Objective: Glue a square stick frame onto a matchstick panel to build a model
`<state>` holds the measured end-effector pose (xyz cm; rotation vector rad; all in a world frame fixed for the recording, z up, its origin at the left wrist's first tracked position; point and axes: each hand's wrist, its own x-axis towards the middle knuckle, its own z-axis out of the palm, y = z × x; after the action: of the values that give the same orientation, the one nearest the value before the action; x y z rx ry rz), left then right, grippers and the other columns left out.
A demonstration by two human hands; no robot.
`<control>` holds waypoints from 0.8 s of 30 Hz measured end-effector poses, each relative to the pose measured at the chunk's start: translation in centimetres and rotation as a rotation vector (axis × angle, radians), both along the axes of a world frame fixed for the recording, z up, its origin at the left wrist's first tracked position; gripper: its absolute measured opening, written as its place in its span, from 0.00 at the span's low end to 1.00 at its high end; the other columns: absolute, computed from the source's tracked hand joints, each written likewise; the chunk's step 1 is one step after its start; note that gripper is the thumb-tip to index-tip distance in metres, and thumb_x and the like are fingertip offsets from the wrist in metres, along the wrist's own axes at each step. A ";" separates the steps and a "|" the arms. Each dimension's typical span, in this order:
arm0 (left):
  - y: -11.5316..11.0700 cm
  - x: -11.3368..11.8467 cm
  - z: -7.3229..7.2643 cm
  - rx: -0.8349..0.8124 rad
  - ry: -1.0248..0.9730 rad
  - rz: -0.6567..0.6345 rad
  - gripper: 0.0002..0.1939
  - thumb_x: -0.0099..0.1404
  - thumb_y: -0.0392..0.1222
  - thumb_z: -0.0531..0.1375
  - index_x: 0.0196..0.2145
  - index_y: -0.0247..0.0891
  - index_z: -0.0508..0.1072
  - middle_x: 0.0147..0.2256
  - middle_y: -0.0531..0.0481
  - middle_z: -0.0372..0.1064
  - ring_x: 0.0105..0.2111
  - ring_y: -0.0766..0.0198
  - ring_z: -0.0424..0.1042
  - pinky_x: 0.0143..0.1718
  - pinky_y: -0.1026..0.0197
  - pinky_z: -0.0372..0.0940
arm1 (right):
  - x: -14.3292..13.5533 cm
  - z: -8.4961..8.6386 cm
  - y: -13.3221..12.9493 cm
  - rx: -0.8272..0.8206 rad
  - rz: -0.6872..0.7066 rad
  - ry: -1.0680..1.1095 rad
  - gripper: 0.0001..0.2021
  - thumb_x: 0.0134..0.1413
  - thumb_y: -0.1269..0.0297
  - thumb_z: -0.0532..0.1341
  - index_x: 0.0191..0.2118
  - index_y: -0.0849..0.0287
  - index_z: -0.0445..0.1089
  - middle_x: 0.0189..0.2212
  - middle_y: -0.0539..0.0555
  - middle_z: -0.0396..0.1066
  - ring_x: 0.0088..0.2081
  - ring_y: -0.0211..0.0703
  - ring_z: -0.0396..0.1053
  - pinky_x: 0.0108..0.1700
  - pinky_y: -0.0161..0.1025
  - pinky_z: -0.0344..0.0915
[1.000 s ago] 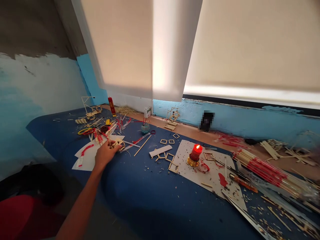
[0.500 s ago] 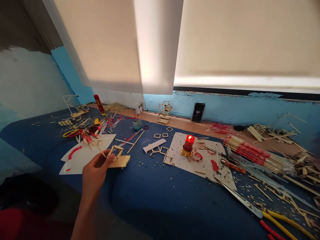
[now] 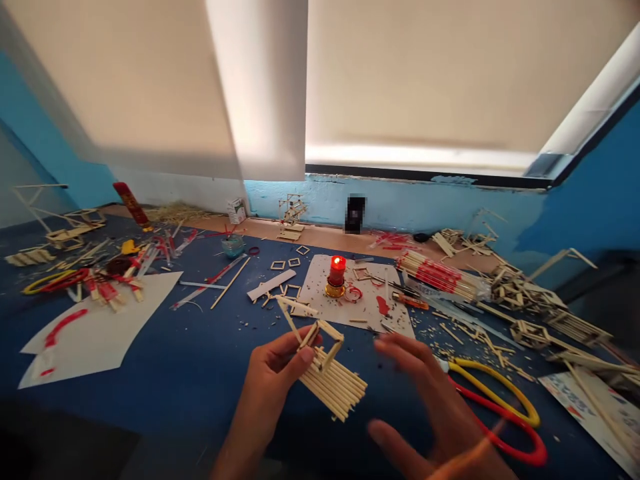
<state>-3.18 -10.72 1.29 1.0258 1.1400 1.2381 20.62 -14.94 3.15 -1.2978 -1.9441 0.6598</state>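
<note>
My left hand [image 3: 283, 367] pinches a small wooden stick model [image 3: 336, 385] between thumb and fingers. The model has a flat raft of sticks side by side, with an open frame of short sticks standing on it. Some thin sticks project up past my fingers. To its right is my right hand [image 3: 425, 393], fingers and thumb spread, with nothing in it and apart from the model. Partly behind that hand lie scissors [image 3: 500, 393] with yellow and red handles. A lit red candle [image 3: 338, 268] in a gold holder stands on a white paper sheet [image 3: 320, 280] beyond the model.
Small square stick frames [image 3: 294, 263] and a white strip [image 3: 271, 285] lie left of the candle. Bundled sticks in red-marked packaging [image 3: 435, 275], a lighter [image 3: 410, 300] and scraps are at right. At left are paper sheets [image 3: 115, 333] and a glass jar [image 3: 233, 245].
My left hand has carried the stick model rightward from the left paper sheets to in front of the candle. My right hand has come into view. The camera has turned right.
</note>
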 end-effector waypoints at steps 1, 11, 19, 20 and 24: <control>0.0 0.8 0.2 0.004 -0.032 -0.055 0.25 0.60 0.56 0.71 0.50 0.39 0.81 0.46 0.42 0.81 0.49 0.48 0.79 0.48 0.61 0.73 | -1.1 -0.5 1.2 0.053 0.006 0.020 0.37 0.55 0.56 0.69 0.67 0.33 0.54 0.69 0.52 0.55 0.67 0.60 0.59 0.61 0.55 0.68; -1.3 3.9 1.0 0.100 0.103 -0.034 0.17 0.67 0.56 0.65 0.46 0.43 0.84 0.45 0.47 0.82 0.41 0.57 0.81 0.42 0.66 0.74 | -3.7 -2.1 1.3 -0.111 -0.135 0.618 0.26 0.60 0.56 0.68 0.62 0.44 0.64 0.57 0.53 0.73 0.54 0.50 0.74 0.53 0.42 0.72; -2.0 4.3 0.9 0.216 0.412 0.074 0.15 0.69 0.55 0.63 0.43 0.45 0.84 0.27 0.52 0.77 0.30 0.64 0.76 0.32 0.69 0.68 | -3.9 -1.8 0.8 -0.437 -0.191 1.379 0.23 0.59 0.47 0.66 0.57 0.48 0.71 0.47 0.55 0.79 0.46 0.54 0.78 0.46 0.48 0.76; -2.0 4.1 0.9 0.201 0.434 0.069 0.16 0.69 0.56 0.62 0.44 0.45 0.84 0.26 0.53 0.75 0.28 0.65 0.74 0.30 0.69 0.67 | -3.8 -1.6 0.8 -0.456 -0.194 1.402 0.21 0.59 0.46 0.65 0.54 0.48 0.73 0.46 0.55 0.79 0.47 0.56 0.78 0.47 0.50 0.75; -2.1 3.6 0.9 0.183 0.516 0.067 0.19 0.69 0.58 0.60 0.42 0.43 0.84 0.23 0.53 0.72 0.22 0.66 0.69 0.23 0.69 0.62 | -2.9 -1.4 0.8 -0.528 -0.154 1.411 0.19 0.59 0.42 0.62 0.43 0.50 0.79 0.42 0.57 0.80 0.44 0.59 0.78 0.45 0.53 0.75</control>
<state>0.39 -12.86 2.15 1.5134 1.4795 1.1772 17.73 -14.13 1.79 -0.7714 -0.5169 1.5123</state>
